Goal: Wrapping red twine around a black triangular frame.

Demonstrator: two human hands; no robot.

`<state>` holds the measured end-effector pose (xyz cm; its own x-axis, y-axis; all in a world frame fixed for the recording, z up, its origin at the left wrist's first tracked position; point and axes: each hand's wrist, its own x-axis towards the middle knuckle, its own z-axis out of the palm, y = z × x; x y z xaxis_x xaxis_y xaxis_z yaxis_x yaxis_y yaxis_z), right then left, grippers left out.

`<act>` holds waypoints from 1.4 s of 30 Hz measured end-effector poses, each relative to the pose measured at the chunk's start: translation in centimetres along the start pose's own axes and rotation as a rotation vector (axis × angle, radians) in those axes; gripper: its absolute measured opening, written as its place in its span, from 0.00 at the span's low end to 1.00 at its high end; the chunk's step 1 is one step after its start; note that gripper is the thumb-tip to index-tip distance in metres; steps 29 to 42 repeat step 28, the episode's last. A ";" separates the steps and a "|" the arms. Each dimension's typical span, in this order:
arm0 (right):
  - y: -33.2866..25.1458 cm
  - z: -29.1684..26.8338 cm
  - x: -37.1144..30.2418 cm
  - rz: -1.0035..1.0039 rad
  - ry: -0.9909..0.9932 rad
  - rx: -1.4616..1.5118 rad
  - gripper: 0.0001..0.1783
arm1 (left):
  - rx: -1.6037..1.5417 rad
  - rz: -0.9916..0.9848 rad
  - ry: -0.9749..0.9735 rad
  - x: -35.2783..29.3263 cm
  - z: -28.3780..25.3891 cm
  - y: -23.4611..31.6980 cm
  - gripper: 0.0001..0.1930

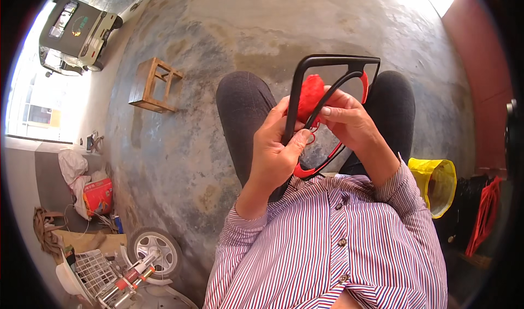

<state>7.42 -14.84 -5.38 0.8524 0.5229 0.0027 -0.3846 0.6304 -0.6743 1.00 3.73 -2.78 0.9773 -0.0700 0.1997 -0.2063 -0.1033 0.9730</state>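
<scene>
Above my lap I hold a black angular frame (pixel 333 61) with a curved black band inside it; red parts (pixel 303 171) show along the band's curve. I cannot tell what kind of thing it is. My left hand (pixel 275 150) is closed round the frame's left side, thumb on the band. A bundle of red yarn or cord (pixel 311 96) sits between the frame's side and the band, a loose red loop hanging below it. My right hand (pixel 352 120) is closed at the band beside the red bundle, its fingertips partly hidden.
A small wooden stool (pixel 146 85) stands on the concrete floor ahead to the left, with a three-wheeled vehicle (pixel 76 33) beyond. At lower left are a scooter wheel (pixel 156 251) and a red bag (pixel 98 196). A yellow bag (pixel 436 180) and red cords (pixel 484 216) are at my right.
</scene>
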 end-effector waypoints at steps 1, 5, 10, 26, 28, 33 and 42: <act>0.0 -0.1 -0.2 -0.009 -0.006 0.043 0.21 | -0.014 -0.002 0.003 0.0 0.1 -0.2 0.05; -0.7 -0.8 -0.8 -0.040 0.029 -0.151 0.15 | 0.015 -0.008 0.023 0.3 0.0 -0.4 0.05; -1.6 0.7 -2.0 -0.210 0.234 -0.626 0.14 | 0.111 0.115 0.055 0.5 0.4 -0.6 0.07; -1.9 2.7 -1.3 -0.697 0.259 -1.479 0.26 | 0.236 0.118 0.005 0.5 2.4 1.1 0.12; -1.9 2.5 -1.3 -0.633 0.270 -1.244 0.26 | 0.306 0.159 0.011 0.5 2.3 1.3 0.13; -1.9 2.5 -1.3 -0.633 0.270 -1.244 0.26 | 0.306 0.159 0.011 0.5 2.3 1.3 0.13; -1.9 2.5 -1.3 -0.633 0.270 -1.244 0.26 | 0.306 0.159 0.011 0.5 2.3 1.3 0.13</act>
